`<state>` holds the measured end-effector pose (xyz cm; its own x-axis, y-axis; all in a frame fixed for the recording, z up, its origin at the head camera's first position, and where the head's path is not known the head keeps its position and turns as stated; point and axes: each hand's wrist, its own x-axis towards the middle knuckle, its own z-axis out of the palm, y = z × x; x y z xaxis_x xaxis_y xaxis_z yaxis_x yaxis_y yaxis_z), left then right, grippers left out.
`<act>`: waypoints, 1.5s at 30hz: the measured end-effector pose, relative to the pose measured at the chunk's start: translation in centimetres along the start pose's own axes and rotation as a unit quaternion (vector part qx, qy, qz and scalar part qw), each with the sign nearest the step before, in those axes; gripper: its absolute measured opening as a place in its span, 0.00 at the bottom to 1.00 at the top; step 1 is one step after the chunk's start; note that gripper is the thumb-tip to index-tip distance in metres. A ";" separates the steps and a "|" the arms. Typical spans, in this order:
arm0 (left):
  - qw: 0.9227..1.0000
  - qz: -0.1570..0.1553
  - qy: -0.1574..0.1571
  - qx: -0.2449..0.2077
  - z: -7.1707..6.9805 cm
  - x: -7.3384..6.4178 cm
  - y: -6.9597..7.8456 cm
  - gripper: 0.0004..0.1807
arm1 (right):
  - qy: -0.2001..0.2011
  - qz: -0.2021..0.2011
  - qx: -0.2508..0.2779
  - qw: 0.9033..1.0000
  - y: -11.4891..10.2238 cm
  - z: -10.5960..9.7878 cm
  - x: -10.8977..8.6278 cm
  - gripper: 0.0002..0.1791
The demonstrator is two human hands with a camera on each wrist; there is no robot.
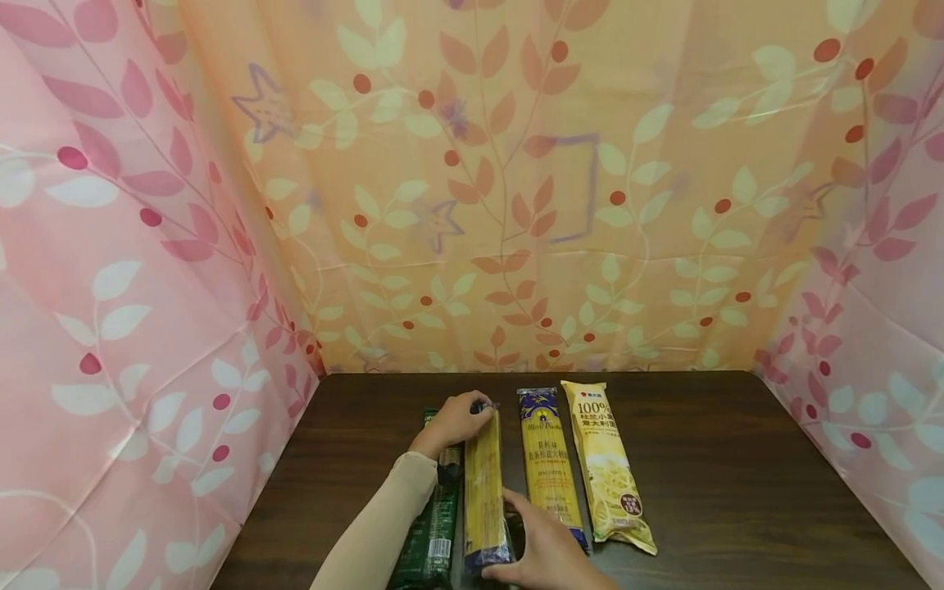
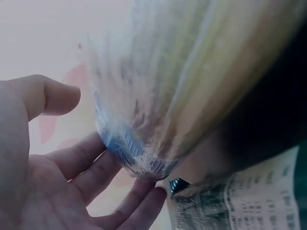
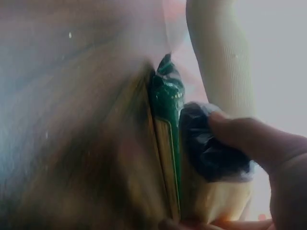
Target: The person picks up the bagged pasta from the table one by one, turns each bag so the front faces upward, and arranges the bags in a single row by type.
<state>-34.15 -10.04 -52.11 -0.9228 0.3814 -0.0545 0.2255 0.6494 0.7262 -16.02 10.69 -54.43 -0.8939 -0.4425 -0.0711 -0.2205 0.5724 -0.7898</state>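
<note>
A clear pack of spaghetti (image 1: 483, 483) with dark blue ends stands out between both hands in the head view. At its far end is my left hand (image 1: 459, 422); the left wrist view shows the fingers (image 2: 91, 184) touching the crinkled blue tip, with the thumb apart from it. My right hand (image 1: 546, 545) holds the near end. In the right wrist view its thumb (image 3: 240, 132) presses the blue wrapper, and the other fingers are mostly out of sight. Beside the pack on the left lies a green pasta pack (image 1: 441, 533), partly covered by the left arm.
To the right on the dark wooden table (image 1: 737, 459) lie a blue-and-yellow spaghetti pack (image 1: 546, 459) and a pale yellow pasta pack (image 1: 606, 467). Patterned cloth (image 1: 501, 205) encloses the table at the back and both sides.
</note>
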 end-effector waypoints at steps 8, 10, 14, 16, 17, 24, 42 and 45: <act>0.999 0.006 0.022 -0.040 -0.3 0.1 0.6 0.19 | 0.015 -0.053 0.053 0.997 0.5 -1.0 -0.5 0.57; 0.998 0.014 0.026 -0.048 -0.3 0.1 0.6 0.20 | 0.018 -0.071 0.062 0.995 0.7 -1.2 -0.5 0.57; 0.997 0.023 0.041 -0.064 -0.2 0.1 0.6 0.23 | 0.017 -0.106 0.101 0.989 1.2 -1.4 -0.5 0.58; 0.996 0.021 0.049 -0.076 -0.1 0.1 0.7 0.25 | 0.015 -0.120 0.116 0.986 1.5 -1.4 -0.5 0.58; 0.995 0.019 0.053 -0.081 -0.1 0.2 0.7 0.26 | 0.014 -0.125 0.121 0.985 1.6 -1.4 -0.5 0.58; 0.992 0.010 0.070 -0.107 0.0 0.1 1.1 0.30 | 0.015 -0.156 0.126 0.980 2.4 -1.4 -0.5 0.59; 0.978 0.035 0.107 -0.174 0.0 -0.1 1.9 0.29 | 0.009 -0.087 0.185 0.979 2.4 -2.1 -1.0 0.64; 0.976 0.035 0.112 -0.186 0.1 -0.1 1.9 0.27 | 0.011 -0.079 0.154 0.985 2.5 -2.2 -1.0 0.63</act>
<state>-33.55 -8.76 -50.80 -0.9635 0.2366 0.1250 0.2002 0.3272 0.9235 -16.50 14.08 -54.98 -0.8667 -0.4928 0.0775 -0.2314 0.2596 -0.9376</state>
